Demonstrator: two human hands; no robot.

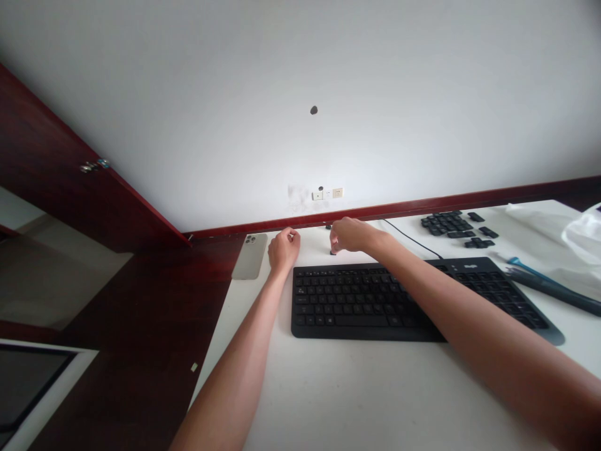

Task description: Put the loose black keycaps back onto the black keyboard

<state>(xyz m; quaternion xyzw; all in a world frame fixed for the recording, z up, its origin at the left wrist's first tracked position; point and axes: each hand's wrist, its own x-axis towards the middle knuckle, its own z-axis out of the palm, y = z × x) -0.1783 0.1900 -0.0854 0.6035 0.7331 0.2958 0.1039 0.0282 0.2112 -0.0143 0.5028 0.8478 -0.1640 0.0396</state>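
A black keyboard (361,319) lies on the white table (338,388), with some key places at its right end lacking caps. Beyond its back edge, my right hand (351,235) reaches down with bent fingers, pinching a small black keycap (333,252) at the table surface. Another small black keycap (328,227) is just behind that hand. My left hand (284,249) rests between the phone and the keyboard, its fingers curled closed; whatever they may hold is hidden. My right forearm covers part of the keyboard.
Left of my left hand lies a phone (250,257). Several loose black keycaps (446,223) are grouped at the back right. A blue-tipped brush (554,282) and clear plastic wrapping (544,228) lie further right. The keyboard's cable (413,239) runs toward the wall.
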